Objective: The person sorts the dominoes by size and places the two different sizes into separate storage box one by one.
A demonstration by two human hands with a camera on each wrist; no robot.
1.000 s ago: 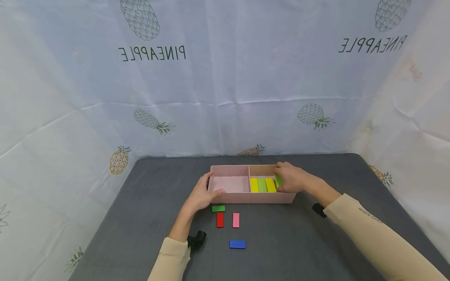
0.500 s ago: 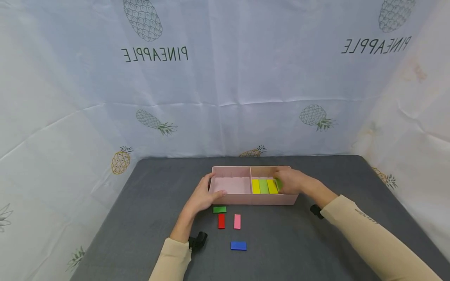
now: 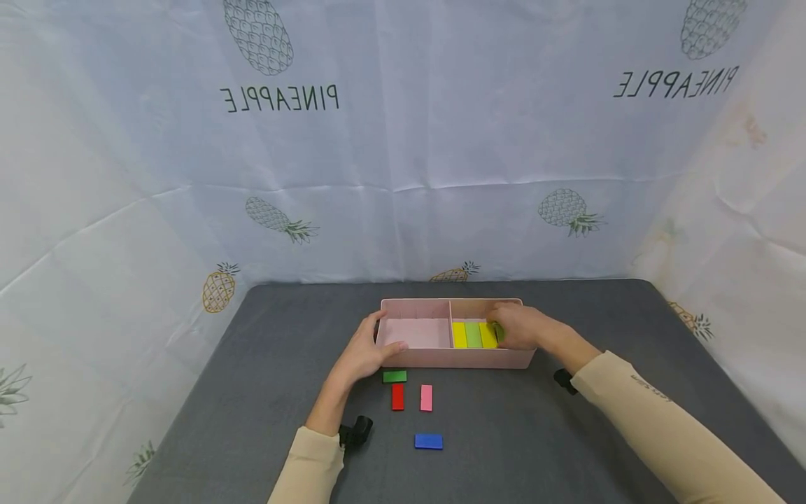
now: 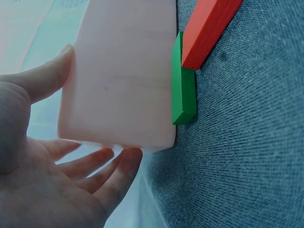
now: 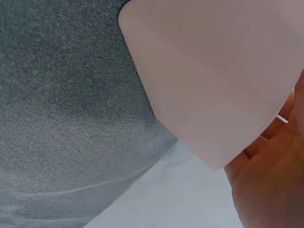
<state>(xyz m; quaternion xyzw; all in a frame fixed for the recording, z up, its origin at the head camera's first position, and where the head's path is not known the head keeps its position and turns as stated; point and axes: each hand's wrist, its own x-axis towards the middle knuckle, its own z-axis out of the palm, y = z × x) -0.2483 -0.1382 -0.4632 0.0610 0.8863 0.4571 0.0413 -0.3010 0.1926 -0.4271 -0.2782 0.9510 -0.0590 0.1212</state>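
A pink two-compartment box (image 3: 460, 358) stands on the grey table. My left hand (image 3: 360, 355) holds its left end, thumb on the front rim and fingers along the end wall; the left wrist view shows this end (image 4: 121, 76). Reaching into the right compartment, my right hand (image 3: 521, 327) pinches a light green block (image 3: 499, 332), mostly covered by the fingers. Beside it lie a yellow block (image 3: 488, 336), another light green block (image 3: 473, 335) and a second yellow block (image 3: 460, 335), side by side. In the right wrist view the box wall hides my right fingertips.
In front of the box lie a green block (image 3: 394, 376), a red block (image 3: 397, 397), a pink block (image 3: 426, 397) and a blue block (image 3: 429, 442). The green one lies close to the box's front wall. A pineapple-print cloth (image 3: 403, 231) hangs behind the table.
My right hand has lowered the light green block and brought it left, against the row in the right compartment. My left hand stays on the box end. The head view has shifted slightly.
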